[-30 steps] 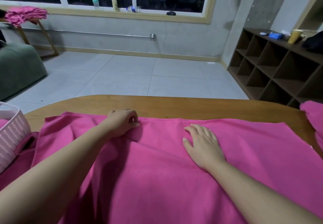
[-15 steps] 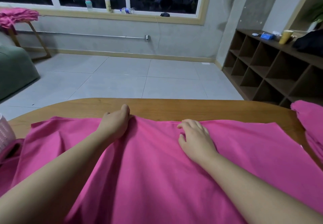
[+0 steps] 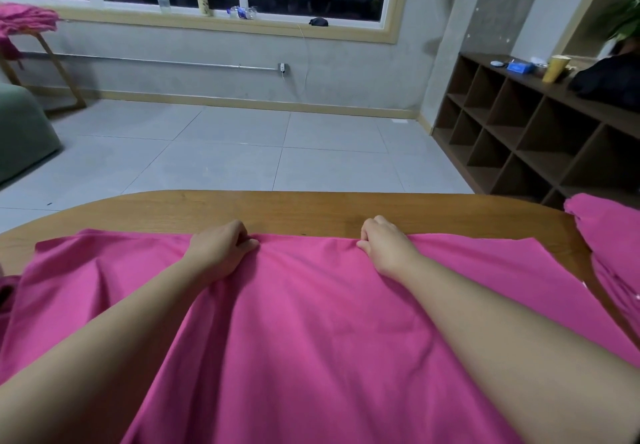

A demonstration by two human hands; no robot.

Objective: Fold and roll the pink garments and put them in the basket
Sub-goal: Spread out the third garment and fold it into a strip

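A large pink garment (image 3: 311, 322) lies spread flat over the wooden table (image 3: 294, 208), its far edge running across the table's middle. My left hand (image 3: 221, 249) grips that far edge left of centre, fingers curled into the cloth. My right hand (image 3: 384, 243) pinches the same edge right of centre. Both forearms stretch over the fabric. The basket is out of view.
More pink garments (image 3: 613, 246) are piled at the table's right end. Past the table is a grey tiled floor, a dark cubby shelf (image 3: 533, 132) on the right, a green seat (image 3: 20, 132) and a stool with pink cloth (image 3: 24, 23) at the left.
My right hand slid forward from lying flat on the cloth to its far edge and curled onto it. My left hand also reached the edge. The view shifted right, so the basket dropped out of sight.
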